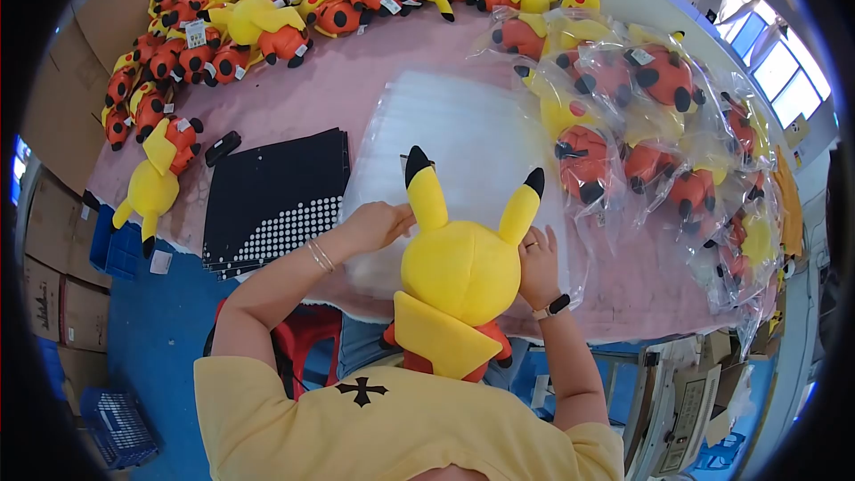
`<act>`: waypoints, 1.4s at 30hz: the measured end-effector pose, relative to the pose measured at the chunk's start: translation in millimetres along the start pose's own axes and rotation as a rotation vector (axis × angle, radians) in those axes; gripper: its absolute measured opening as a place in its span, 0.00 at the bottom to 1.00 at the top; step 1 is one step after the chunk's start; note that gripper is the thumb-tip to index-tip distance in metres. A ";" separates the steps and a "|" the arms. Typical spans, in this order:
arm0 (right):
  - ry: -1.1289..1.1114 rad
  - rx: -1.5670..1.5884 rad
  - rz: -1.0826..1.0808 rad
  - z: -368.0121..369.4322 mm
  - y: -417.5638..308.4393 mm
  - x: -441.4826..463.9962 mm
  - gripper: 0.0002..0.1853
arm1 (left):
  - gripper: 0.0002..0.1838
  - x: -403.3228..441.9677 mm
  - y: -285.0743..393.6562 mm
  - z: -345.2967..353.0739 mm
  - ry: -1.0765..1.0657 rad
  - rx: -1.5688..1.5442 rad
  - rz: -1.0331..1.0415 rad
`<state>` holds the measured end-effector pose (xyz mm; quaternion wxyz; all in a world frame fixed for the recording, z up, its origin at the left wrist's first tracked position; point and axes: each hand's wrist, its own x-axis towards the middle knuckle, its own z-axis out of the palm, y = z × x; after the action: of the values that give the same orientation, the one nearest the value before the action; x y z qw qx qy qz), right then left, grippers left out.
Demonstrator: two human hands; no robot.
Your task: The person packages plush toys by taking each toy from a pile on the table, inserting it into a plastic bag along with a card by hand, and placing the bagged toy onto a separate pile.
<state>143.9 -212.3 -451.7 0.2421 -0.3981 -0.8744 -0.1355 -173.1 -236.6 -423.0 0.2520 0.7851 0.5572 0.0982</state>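
A yellow plush toy [460, 272] with black-tipped ears and a red body is upright against the person's front, its back to the camera. My left hand [378, 224] is beside its left ear, over the stacked clear plastic bags [445, 116]. Those fingers are curled together, and the ear hides their tips, so what they hold cannot be made out. Close against the right side of the toy's head is my right hand [538, 269], with a watch on its wrist. Its visible fingers are slightly apart; the head covers the rest.
Loose plush toys [258, 18] are heaped at the back left, and one toy [153, 183] lies at the left edge. Bagged toys [641, 116] crowd the right side. A stack of black dotted sheets [276, 187] and a small black object [223, 149] lie on the pink tabletop [294, 93].
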 end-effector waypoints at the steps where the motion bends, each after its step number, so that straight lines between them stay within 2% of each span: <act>1: -0.015 -0.006 -0.078 3.7 -0.9 0.0 0.16 | 0.11 2.8 -0.5 -0.1 0.007 -0.043 -0.032; 3: -0.033 -0.010 -0.154 5.5 0.9 0.2 0.15 | 0.10 7.5 -2.2 -3.7 0.011 -0.087 -0.063; 7: -0.325 0.408 0.255 -2.6 11.1 7.5 0.10 | 0.08 16.0 -10.0 -18.8 0.307 -0.050 0.279; 9: -0.125 0.559 0.139 1.6 19.7 16.8 0.07 | 0.09 27.4 -17.0 -24.8 0.284 -0.026 0.271; 10: -0.127 0.565 0.152 2.1 17.1 20.7 0.07 | 0.09 29.2 -14.7 -26.1 0.270 -0.026 0.271; 12: -0.214 0.147 0.230 1.2 18.2 35.7 0.05 | 0.08 39.4 -6.0 -28.7 0.091 -0.274 -0.137; 13: -0.213 0.145 0.231 1.4 20.2 40.0 0.05 | 0.08 46.8 -12.8 -24.9 0.090 -0.274 -0.134; 17: -0.517 0.079 0.259 0.3 26.1 54.3 0.05 | 0.06 88.5 -60.0 14.3 0.329 -0.885 0.153; 18: -0.516 0.078 0.260 -0.3 28.6 56.4 0.05 | 0.06 89.1 -60.8 14.0 0.327 -0.885 0.155; 22: -0.390 0.658 0.359 -1.2 44.6 57.9 0.05 | 0.05 66.7 -14.9 -21.9 0.287 -0.217 0.034; 28: -0.198 0.451 0.282 6.5 44.0 58.5 0.05 | 0.03 72.5 -22.6 -24.0 0.352 -0.517 0.230; 32: -0.023 0.548 0.467 6.9 51.3 76.4 0.06 | 0.07 103.9 -45.7 -35.4 0.290 -0.862 0.313; 33: -0.021 0.546 0.469 5.6 51.6 78.1 0.06 | 0.07 104.5 -49.9 -35.9 0.288 -0.861 0.316; 37: 0.341 0.424 0.260 -16.8 44.2 91.3 0.07 | 0.10 81.6 -30.4 -66.7 0.464 -0.441 0.011; 38: 0.344 0.424 0.262 -19.8 43.0 92.4 0.07 | 0.10 76.0 -25.5 -70.9 0.463 -0.439 0.013; 42: 0.534 0.184 0.073 -29.8 37.5 90.8 0.08 | 0.17 46.8 -4.5 -74.7 0.561 -0.350 0.266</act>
<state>130.5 -143.6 -376.6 0.5038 -0.3560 -0.7732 -0.1469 -192.5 -170.8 -367.4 0.2048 0.7381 0.4724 0.4360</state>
